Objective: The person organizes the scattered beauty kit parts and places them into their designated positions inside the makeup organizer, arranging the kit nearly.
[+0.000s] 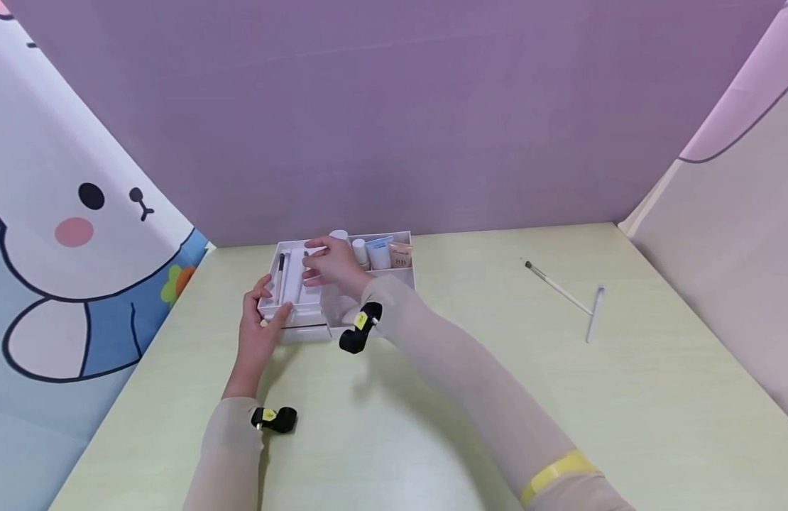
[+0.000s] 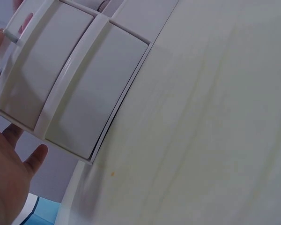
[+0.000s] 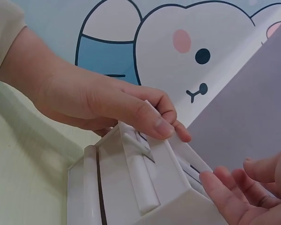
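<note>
A white desktop organizer [image 1: 304, 332] stands near the back of the table. Its front left corner is gripped by my left hand [image 1: 256, 330], thumb over the front rim and fingers along the left side. In its upper left tray lie a dark-tipped slim stick [image 1: 280, 277] and another slim pale one [image 1: 298, 287]. My right hand [image 1: 338, 266] reaches over this tray; in the right wrist view its fingers [image 3: 225, 194] are loosely bent, the thumb apart, nothing visible between them. Two smooth drawer fronts [image 2: 93, 89] show in the left wrist view.
The organizer's right section holds a BB tube [image 1: 400, 255], a blue-and-white tube [image 1: 379, 254] and a small white bottle [image 1: 360, 252]. On the table's right side lie a dark-tipped brush [image 1: 556, 287] and a white pen-like stick [image 1: 595, 314]. A purple backdrop [image 1: 432, 128] rises behind.
</note>
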The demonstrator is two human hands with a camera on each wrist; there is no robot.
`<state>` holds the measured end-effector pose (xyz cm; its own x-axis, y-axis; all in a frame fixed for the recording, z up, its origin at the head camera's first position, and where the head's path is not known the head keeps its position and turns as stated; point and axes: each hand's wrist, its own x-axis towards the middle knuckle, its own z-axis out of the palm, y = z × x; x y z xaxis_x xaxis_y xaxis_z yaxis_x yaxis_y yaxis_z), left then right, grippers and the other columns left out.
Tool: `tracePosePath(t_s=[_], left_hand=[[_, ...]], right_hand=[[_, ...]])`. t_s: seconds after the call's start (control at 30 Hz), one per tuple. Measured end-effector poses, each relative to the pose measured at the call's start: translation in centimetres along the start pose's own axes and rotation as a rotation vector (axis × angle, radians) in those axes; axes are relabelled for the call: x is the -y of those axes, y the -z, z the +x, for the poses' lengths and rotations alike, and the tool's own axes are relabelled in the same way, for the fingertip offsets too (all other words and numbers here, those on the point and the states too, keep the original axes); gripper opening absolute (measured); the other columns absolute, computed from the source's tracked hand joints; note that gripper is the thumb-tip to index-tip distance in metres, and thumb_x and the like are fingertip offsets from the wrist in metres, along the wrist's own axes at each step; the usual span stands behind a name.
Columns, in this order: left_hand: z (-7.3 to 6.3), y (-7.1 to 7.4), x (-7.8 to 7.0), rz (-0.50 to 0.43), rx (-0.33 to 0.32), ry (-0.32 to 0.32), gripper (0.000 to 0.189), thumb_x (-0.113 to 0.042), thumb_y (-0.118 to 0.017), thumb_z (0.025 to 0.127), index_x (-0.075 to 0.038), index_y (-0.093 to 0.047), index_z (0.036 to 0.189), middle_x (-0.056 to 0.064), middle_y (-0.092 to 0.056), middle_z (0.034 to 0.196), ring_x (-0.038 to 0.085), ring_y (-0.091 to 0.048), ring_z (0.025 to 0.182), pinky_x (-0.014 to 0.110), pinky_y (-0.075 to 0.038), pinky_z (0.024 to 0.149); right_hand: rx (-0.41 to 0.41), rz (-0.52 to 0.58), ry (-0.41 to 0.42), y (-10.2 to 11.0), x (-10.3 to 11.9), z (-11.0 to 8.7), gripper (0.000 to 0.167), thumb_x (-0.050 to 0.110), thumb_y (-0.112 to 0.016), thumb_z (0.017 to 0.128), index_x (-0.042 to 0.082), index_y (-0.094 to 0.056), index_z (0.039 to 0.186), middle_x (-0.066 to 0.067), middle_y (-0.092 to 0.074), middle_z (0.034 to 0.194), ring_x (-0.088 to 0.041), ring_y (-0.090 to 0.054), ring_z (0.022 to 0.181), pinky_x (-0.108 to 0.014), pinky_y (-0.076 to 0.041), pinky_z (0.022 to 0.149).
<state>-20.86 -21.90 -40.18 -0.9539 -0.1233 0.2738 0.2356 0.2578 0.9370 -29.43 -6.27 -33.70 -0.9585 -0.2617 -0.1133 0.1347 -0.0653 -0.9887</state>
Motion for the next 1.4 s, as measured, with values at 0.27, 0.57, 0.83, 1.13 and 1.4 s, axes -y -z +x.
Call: tracePosePath(t_s=[0.27, 0.57, 0.83, 1.13, 1.4], left_hand=[[0.0, 0.1, 0.0, -0.012, -0.003, -0.023, 0.034, 0.001, -0.059, 0.096, 0.008, -0.033, 0.117, 0.010, -0.032, 0.159, 0.016, -0.040, 0.126, 0.014, -0.037, 0.091], [-0.1, 0.3, 0.2, -0.038, -0.011, -0.025, 0.035, 0.002, -0.059, 0.095, 0.009, -0.033, 0.117, 0.010, -0.033, 0.159, 0.013, -0.041, 0.125, 0.016, -0.038, 0.092], [0.8, 0.8, 2.4, -0.046, -0.012, 0.015, 0.036, 0.001, -0.060, 0.095, 0.006, -0.033, 0.119, 0.000, -0.033, 0.159, 0.017, -0.035, 0.134, 0.013, -0.034, 0.096], [1.2, 1.0, 3.0, -0.045, -0.008, 0.021, 0.036, 0.002, -0.060, 0.095, 0.005, -0.033, 0.118, 0.001, -0.032, 0.160, 0.018, -0.036, 0.133, 0.013, -0.034, 0.096], [0.5, 1.0, 1.4, -0.046, -0.004, 0.029, 0.036, 0.001, -0.060, 0.096, 0.005, -0.032, 0.118, 0.001, -0.033, 0.159, 0.017, -0.038, 0.130, 0.014, -0.035, 0.094]], right_hand=[[0.051, 0.047, 0.002, 1.4, 0.4, -0.7, 0.038, -0.004, -0.062, 0.094, -0.001, -0.057, 0.132, -0.028, -0.064, 0.117, -0.026, -0.068, 0.079, -0.038, -0.057, 0.075], [0.146, 0.073, -0.015, 3.7, 0.7, -1.9, 0.040, -0.001, -0.059, 0.097, 0.001, -0.052, 0.137, -0.032, -0.059, 0.126, -0.021, -0.065, 0.079, -0.040, -0.056, 0.082], [0.191, 0.048, -0.012, 6.4, 0.2, -2.7, 0.044, -0.002, -0.057, 0.098, -0.002, -0.047, 0.141, -0.034, -0.055, 0.127, -0.022, -0.065, 0.082, -0.039, -0.056, 0.082], [0.163, -0.014, -0.021, 9.3, -0.5, -3.6, 0.044, -0.002, -0.060, 0.097, -0.001, -0.049, 0.140, -0.029, -0.060, 0.120, -0.032, -0.067, 0.092, -0.040, -0.056, 0.080], [0.147, -0.039, 0.007, 12.2, -1.0, -4.6, 0.045, -0.007, -0.058, 0.096, -0.007, -0.047, 0.139, -0.024, -0.063, 0.110, -0.025, -0.068, 0.082, -0.042, -0.056, 0.080]])
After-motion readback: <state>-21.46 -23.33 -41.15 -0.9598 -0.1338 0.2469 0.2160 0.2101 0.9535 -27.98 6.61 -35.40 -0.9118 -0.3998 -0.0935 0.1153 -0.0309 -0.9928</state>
